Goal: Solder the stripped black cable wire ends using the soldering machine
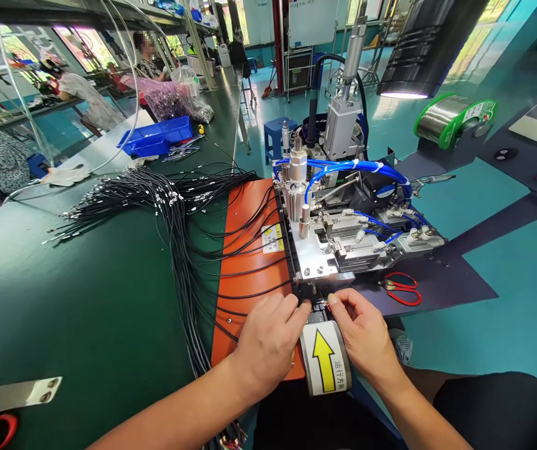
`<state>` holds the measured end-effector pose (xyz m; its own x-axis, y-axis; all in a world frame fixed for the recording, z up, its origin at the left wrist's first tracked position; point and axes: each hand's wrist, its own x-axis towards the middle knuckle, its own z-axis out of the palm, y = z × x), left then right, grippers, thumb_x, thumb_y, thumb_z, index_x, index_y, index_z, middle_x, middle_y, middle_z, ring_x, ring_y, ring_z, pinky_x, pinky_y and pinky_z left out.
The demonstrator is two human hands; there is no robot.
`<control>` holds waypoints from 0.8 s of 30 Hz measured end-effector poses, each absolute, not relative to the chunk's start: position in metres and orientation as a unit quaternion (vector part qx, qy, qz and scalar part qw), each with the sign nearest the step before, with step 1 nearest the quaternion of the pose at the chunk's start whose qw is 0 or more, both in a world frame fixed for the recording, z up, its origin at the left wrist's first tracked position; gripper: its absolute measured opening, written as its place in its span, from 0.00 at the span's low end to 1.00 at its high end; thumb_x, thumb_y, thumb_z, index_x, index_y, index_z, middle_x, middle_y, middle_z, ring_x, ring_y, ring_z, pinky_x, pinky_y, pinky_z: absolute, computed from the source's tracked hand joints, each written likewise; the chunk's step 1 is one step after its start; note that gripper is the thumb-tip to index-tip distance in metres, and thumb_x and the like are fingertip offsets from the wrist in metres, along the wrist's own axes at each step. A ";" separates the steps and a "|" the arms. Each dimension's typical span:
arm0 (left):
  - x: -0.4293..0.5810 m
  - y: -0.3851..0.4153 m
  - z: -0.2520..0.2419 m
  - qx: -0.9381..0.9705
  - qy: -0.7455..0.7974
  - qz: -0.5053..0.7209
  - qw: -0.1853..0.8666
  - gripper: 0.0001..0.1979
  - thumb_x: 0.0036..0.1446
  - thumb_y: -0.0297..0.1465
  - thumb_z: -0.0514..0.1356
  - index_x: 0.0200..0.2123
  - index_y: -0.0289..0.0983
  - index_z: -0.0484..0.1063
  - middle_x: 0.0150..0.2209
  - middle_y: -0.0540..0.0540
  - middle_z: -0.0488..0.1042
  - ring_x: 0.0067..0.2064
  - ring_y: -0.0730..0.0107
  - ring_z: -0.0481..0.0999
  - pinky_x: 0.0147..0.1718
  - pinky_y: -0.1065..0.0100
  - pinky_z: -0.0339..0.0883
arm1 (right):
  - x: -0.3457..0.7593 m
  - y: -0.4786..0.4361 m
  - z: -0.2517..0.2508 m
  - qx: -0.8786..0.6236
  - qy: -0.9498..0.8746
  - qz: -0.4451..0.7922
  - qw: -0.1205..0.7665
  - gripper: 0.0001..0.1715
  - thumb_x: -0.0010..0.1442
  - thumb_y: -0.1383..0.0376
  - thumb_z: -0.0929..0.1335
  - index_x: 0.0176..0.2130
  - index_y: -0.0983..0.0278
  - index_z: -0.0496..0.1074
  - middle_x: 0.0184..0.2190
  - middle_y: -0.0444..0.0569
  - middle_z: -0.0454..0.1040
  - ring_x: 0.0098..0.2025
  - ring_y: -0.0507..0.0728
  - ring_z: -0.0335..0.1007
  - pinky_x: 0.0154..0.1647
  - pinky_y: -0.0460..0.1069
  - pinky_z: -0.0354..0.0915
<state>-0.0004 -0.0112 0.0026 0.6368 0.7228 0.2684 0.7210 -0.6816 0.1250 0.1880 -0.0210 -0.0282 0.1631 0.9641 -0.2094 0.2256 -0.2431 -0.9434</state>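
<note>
My left hand (271,337) rests at the front of a metal machine (312,250), its fingers curled and pressed down beside a small black fixture (316,312). What lies under its fingertips is hidden. On the other side of that fixture, my right hand (364,331) pinches a tiny piece with a bit of red showing, too small to name. Black cables (179,250) run from a thick bundle over an orange plate (244,269) to the machine's left edge. Between my wrists sits a curved guard (324,359) with a yellow arrow pointing toward the machine.
Red-handled cutters (400,289) lie right of the machine, below a green solder spool (456,120). A black cylindrical lamp (430,53) hangs at upper right. Blue bins (158,135) stand on the green table (85,300). Other people sit at the far left. A blue stool (280,132) stands behind.
</note>
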 end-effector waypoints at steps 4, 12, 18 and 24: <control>-0.001 -0.011 0.003 0.908 0.396 0.139 -0.002 0.16 0.64 0.24 0.52 0.53 0.33 0.69 0.36 0.43 0.70 0.35 0.60 0.66 0.32 0.59 0.66 | 0.195 -0.025 -0.024 -0.622 -0.455 0.495 0.400 0.24 0.62 0.46 0.65 0.34 0.63 0.75 0.27 0.46 0.74 0.30 0.56 0.67 0.29 0.47 0.62; -0.001 -0.011 0.004 0.910 0.392 0.132 0.001 0.16 0.65 0.25 0.51 0.54 0.33 0.68 0.38 0.42 0.70 0.37 0.60 0.66 0.33 0.58 0.66 | 0.198 -0.029 -0.017 -0.591 -0.441 0.554 0.386 0.19 0.63 0.51 0.67 0.30 0.63 0.73 0.25 0.43 0.69 0.28 0.53 0.61 0.26 0.46 0.57; -0.001 -0.011 0.008 0.911 0.392 0.129 -0.008 0.15 0.64 0.25 0.52 0.53 0.33 0.69 0.37 0.42 0.70 0.37 0.60 0.66 0.33 0.58 0.64 | 0.199 -0.026 -0.015 -0.623 -0.489 0.490 0.364 0.19 0.64 0.50 0.66 0.32 0.62 0.73 0.26 0.43 0.69 0.29 0.54 0.62 0.29 0.47 0.60; -0.001 -0.011 0.003 0.909 0.395 0.136 0.010 0.16 0.64 0.24 0.53 0.54 0.32 0.68 0.37 0.42 0.69 0.37 0.60 0.65 0.34 0.58 0.65 | 0.200 -0.022 -0.011 -0.638 -0.539 0.431 0.342 0.18 0.65 0.52 0.64 0.32 0.61 0.71 0.26 0.43 0.69 0.29 0.54 0.63 0.30 0.48 0.61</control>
